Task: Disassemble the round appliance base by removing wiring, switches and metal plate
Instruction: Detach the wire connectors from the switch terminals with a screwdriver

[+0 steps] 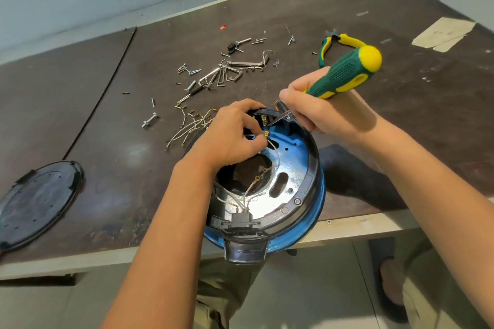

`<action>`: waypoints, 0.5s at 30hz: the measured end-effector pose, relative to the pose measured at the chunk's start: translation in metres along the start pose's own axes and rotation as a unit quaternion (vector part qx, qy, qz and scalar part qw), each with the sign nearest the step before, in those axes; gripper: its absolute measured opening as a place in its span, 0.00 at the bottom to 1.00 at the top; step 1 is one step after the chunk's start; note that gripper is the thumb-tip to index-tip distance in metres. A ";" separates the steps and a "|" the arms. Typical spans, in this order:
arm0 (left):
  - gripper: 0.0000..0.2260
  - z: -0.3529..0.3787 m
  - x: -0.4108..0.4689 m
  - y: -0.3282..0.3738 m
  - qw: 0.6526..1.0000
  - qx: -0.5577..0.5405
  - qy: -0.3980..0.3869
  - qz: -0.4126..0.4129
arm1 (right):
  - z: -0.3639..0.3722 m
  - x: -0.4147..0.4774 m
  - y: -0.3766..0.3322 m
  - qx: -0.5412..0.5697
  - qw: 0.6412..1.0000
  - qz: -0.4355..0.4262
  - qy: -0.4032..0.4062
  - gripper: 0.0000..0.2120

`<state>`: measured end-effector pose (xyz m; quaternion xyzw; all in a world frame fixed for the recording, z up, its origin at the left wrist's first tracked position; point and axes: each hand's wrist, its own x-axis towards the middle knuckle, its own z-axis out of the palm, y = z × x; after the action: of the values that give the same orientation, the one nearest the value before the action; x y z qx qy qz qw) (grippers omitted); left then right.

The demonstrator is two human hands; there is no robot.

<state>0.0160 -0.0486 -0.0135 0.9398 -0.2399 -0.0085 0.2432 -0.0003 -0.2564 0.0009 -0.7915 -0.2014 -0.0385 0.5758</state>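
Left hand fingers pinch a thin white wire inside the round blue-and-black appliance base, which overhangs the brown table's near edge, while right hand fingers clamp one green-and-yellow screwdriver, tip indistinct at a black switch; the one black round cover's embossing is illegible.

round appliance base: blue-sided, black-rimmed, open side up at the table's near edge; shiny metal plate and white wiring inside (black switch nearest).

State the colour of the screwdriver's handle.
The handle is dark green with yellow patches and a yellow end cap; the head view shows it.
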 end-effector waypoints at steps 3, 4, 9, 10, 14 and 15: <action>0.05 0.000 0.000 0.000 1.000 0.008 -0.004 -0.005 | 0.003 -0.001 0.003 -0.004 1.000 -0.009 -0.009 0.26; 0.05 0.000 0.000 0.000 1.000 0.013 -0.005 -0.002 | 0.003 0.000 0.004 -0.001 1.000 -0.007 -0.004 0.26; 0.05 -0.001 -0.002 -0.001 0.999 0.046 -0.016 0.000 | -0.002 0.002 0.006 -0.006 1.000 -0.010 -0.003 0.27; 0.05 -0.001 -0.002 -0.001 0.999 0.052 -0.015 -0.002 | -0.003 0.001 0.006 -0.007 1.000 -0.014 -0.004 0.28; 0.07 -0.003 -0.008 -0.002 0.996 0.068 0.061 0.006 | -0.005 0.000 0.004 0.006 1.000 -0.018 -0.015 0.27; 0.09 -0.003 -0.010 -0.002 0.994 0.068 0.088 0.003 | -0.003 0.000 0.004 0.010 1.000 -0.015 -0.023 0.27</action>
<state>0.0089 -0.0411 -0.0129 0.9505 -0.2203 0.0914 0.1992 0.0014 -0.2607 -0.0013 -0.7832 -0.2263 -0.0269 0.5784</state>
